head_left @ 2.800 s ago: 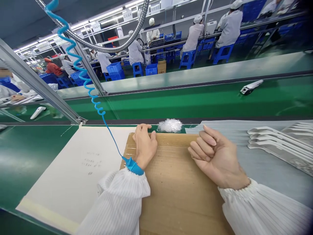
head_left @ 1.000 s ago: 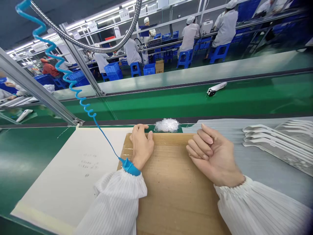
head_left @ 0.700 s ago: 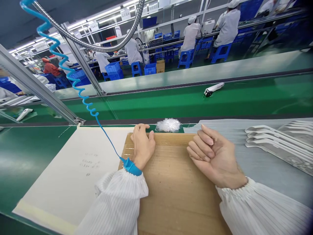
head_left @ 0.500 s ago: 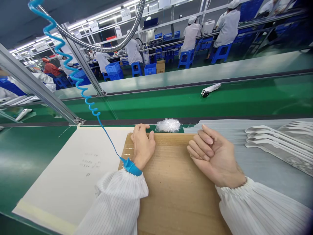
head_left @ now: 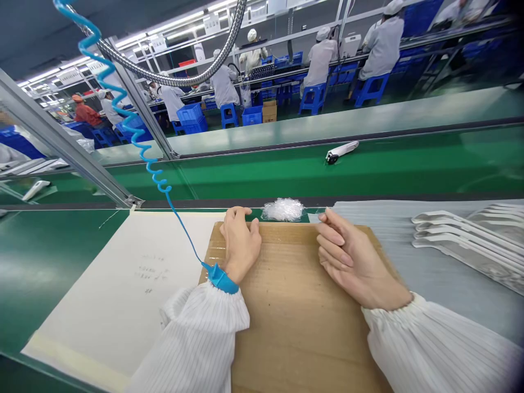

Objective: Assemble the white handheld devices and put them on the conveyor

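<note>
As the right hand (head_left: 356, 262) uncurled, its fingers (head_left: 331, 234) stretched out long toward the far edge of the cardboard sheet (head_left: 295, 327), released and empty, and that was the change of the moment! Closest in, the white striped left sleeve (head_left: 192, 338) and right sleeve (head_left: 429, 338) lay on the desk, with a blue wrist strap (head_left: 220, 278) around the left wrist. The left hand (head_left: 240, 245) rested on the cardboard, its fingers (head_left: 241, 214) loosely curled at the far edge, gripping nothing. Just beyond both hands sat a tuft of clear plastic (head_left: 282, 209), untouched, right at that edge, nearer the right fingertips now. To the left lay a sheet of white paper (head_left: 110, 305) with faint writing; to the right, white moulded parts (head_left: 462, 234) were stacked on a grey film (head_left: 434, 289). Further out, a white device (head_left: 341, 152) had travelled left along the green conveyor belt (head_left: 254, 180), and co-workers (head_left: 382, 49) sat at the far line.
</note>
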A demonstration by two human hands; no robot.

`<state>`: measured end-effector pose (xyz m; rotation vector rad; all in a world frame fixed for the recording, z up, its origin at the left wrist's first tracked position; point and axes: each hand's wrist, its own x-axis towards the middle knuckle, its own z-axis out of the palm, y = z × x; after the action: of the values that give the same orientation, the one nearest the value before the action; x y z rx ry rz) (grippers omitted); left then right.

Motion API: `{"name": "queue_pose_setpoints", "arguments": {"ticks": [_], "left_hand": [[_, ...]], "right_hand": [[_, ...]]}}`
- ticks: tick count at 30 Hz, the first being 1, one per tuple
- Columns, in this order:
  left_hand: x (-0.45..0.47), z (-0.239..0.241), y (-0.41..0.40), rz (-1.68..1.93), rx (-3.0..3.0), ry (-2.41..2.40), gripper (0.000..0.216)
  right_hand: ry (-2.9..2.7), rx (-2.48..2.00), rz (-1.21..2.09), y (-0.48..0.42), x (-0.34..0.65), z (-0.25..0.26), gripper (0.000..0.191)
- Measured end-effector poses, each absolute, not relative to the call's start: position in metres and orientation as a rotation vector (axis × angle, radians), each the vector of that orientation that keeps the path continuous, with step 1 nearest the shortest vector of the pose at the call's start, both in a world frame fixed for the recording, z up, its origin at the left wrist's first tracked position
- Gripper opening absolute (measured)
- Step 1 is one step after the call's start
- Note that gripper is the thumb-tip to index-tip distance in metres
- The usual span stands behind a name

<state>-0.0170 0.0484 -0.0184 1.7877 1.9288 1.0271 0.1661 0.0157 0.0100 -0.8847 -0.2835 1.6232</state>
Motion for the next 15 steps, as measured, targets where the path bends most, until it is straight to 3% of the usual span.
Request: {"name": "queue_pose_setpoints", "arguments": {"ticks": [15], "left_hand": [[-0.0184,-0.0205,0.0485,1.016,1.799,1.929,0.018]], "right_hand": [[-0.337,-0.875,1.497,0.0089,0.1623,0.0148,0.048]]}}
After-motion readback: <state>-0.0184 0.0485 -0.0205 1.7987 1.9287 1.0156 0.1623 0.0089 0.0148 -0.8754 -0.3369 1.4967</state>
